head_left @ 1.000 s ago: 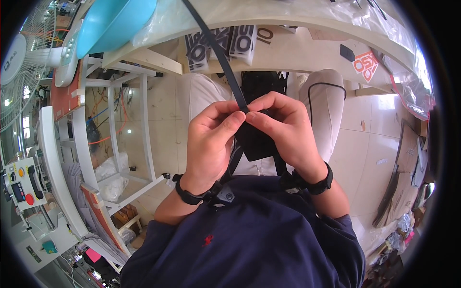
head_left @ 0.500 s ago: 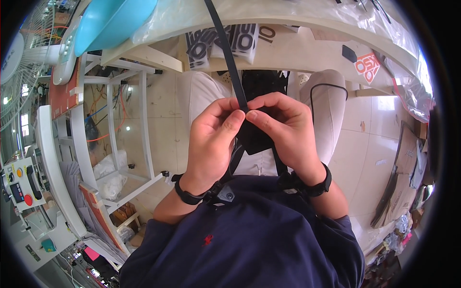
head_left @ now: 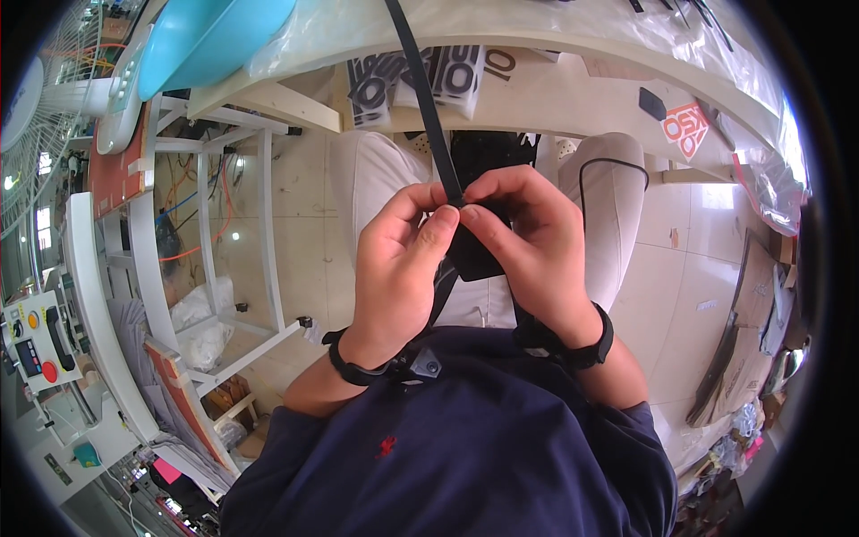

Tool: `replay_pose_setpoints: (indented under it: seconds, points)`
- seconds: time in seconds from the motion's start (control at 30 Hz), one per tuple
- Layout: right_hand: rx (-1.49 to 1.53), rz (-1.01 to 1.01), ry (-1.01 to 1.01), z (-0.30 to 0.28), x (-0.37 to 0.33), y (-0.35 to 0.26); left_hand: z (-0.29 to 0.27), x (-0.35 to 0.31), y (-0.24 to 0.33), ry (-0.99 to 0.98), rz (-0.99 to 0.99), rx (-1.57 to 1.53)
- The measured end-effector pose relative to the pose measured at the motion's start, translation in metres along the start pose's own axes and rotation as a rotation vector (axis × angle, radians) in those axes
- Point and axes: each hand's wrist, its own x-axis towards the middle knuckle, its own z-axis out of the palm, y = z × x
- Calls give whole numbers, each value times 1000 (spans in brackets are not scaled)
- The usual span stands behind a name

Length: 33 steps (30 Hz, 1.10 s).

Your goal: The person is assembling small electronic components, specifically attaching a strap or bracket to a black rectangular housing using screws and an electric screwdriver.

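Note:
A flat black strap point(head_left: 423, 89) runs down from the table's edge into my fingers above my lap. My left hand point(head_left: 401, 255) is closed, pinching the strap's lower end between thumb and forefinger. Right beside it, my right hand point(head_left: 537, 242) pinches at the same spot, thumb tip nearly touching the left thumb. What exactly lies between the fingertips is too small to make out. Under the hands hangs a black flat piece of material point(head_left: 476, 255), partly hidden by them. A thin black cord point(head_left: 616, 161) loops over my right knee.
A pale table point(head_left: 555, 100) curves across the front, with printed plastic packets point(head_left: 458, 80) on its lower shelf. A turquoise basin point(head_left: 206, 40) and a fan point(head_left: 54, 107) stand at the left, near a white metal frame point(head_left: 268, 224). Folded cardboard point(head_left: 729, 358) leans at the right.
My hands stay pinched on the strap. The right hand's fingers have risen slightly, and the black piece below has shifted up a little.

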Motion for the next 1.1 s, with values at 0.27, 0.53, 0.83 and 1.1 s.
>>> replay_pose_setpoints:
  seconds: [0.27, 0.53, 0.83, 1.1]
  points:
    - [-160, 5, -117, -7, 6, -7, -7, 0, 5, 27, 28, 262]
    - [-440, -63, -235, -9, 16, -31, -37, 19, 4, -243, -122, 120]
    - [-632, -134, -727, 16, 84, -117, -73, 29, 21, -376, 0, 255]
    - [-1305, -781, -357, 90, 291, -201, -87, 34, 16, -358, 13, 242]
